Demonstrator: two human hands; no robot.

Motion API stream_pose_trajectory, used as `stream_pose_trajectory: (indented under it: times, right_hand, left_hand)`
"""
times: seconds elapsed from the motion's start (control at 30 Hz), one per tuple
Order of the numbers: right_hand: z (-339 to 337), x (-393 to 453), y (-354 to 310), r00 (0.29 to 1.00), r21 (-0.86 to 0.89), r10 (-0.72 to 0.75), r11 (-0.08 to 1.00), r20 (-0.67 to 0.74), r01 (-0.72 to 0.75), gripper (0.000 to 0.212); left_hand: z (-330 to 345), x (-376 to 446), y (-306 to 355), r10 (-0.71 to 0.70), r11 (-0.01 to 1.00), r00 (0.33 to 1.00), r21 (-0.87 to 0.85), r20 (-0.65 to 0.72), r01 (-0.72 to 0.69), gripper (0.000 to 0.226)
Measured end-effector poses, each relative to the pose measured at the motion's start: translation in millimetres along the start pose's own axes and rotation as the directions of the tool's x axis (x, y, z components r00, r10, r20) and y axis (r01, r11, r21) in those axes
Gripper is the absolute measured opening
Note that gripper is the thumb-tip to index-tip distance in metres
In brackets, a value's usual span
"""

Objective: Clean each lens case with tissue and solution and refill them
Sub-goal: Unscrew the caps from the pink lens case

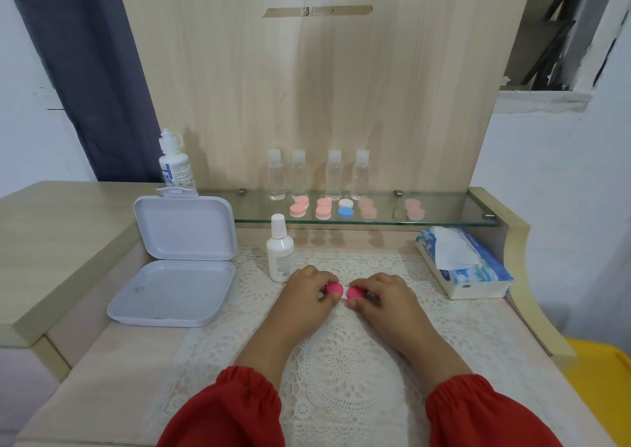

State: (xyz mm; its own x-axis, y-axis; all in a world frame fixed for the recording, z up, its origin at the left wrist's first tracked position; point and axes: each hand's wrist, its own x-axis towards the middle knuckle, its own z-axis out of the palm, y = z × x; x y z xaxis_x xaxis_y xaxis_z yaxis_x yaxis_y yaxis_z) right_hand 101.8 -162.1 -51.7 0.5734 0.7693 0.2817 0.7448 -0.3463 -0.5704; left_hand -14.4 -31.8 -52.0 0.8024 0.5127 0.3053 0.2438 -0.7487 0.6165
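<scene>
Left hand (309, 291) and right hand (380, 294) each pinch 1 cap of the pink lens case (345, 291), apparently unscrewing. Risk: leftover liquid spilling between them.

Both hands, left (309, 291) and right (382, 294), close together, fingers curled, pinching.

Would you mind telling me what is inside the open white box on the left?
The white box shows only a bare tray with a small ring-shaped mark; no lens cases or bottles lie in it. Its raised lid is bare too.
</scene>
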Motion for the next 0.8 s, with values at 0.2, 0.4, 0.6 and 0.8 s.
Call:
stream_pose_trajectory:
  times: [0.2, 0.4, 0.6, 0.8]
  right_hand:
    - [-1.3, -0.5, -1.0, 1.000, -0.006, -0.002, 1.000, 0.007, 0.002, 0.038]
    - [-1.7, -1.4, -1.4, 1.000, -0.005, 0.000, 1.000, 0.001, 0.000, 0.035]
    - [-1.3, 0.3, -1.9, 1.000, -0.014, 0.000, 1.000, 0.004, 0.000, 0.031]
    - [-2.0, -0.3, -3.2, 1.000, -0.026, -0.009, 1.000, 0.013, 0.009, 0.031]
  left_hand:
    - [-1.7, -0.6, 0.6, -0.011, 1.000, 1.000, -0.011, 0.017, 0.012, 0.036]
    - [0.2, 0.6, -0.3, -0.015, 1.000, 1.000, 0.008, 0.001, 0.015, 0.024]
    - [-2.1, -0.7, 1.5, -0.027, 1.000, 1.000, -0.016, 0.006, 0.027, 0.034]
    - [-1.8, -2.0, 2.5, -0.044, 0.999, 0.998, 0.008, -0.035, 0.044, 0.020]
